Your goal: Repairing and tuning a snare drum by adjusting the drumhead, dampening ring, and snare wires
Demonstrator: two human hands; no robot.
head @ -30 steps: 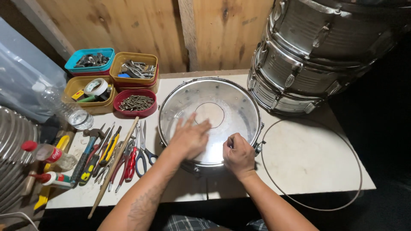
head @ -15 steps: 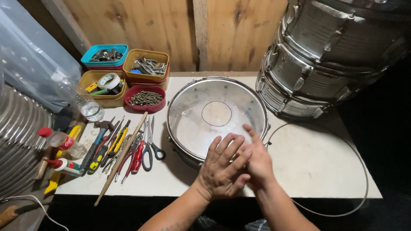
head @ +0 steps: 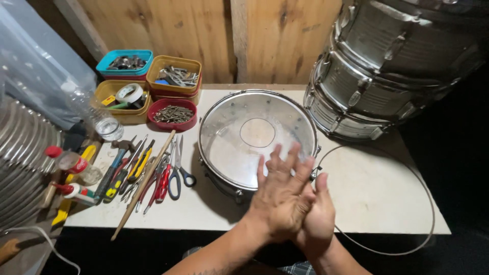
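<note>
Left hand: fingers spread, palm laid flat over the right hand, the two pressed together palm to palm above the near table edge; neither holds or pinches anything, and neither touches the drum. Drum: shallow metal snare shell, lying flat on the table just beyond the fingertips, clear skin upward with a ring marked at its centre; it sits square in front of the person, apparently so both hands can reach all round its rim. Hoop: thin metal ring, lying loose on the table to the right of the drum, part of it overhanging the front edge, seemingly set aside within reach. Table: pale top, against a wooden plank wall. Stacked drums: several metal shells piled at the right rear, out of the working space. Tools: pliers, knives and screwdrivers laid side by side left of the drum, handles toward the person for easy picking. Scissors: at the right of that row, nearest the drum. Wooden stick: lying slantwise across the row. Trays: four small tubs at the left rear, sorting screws, metal fittings and a roll of tape by kind. Plastic bottle: just left of the trays, lying tilted.
</note>
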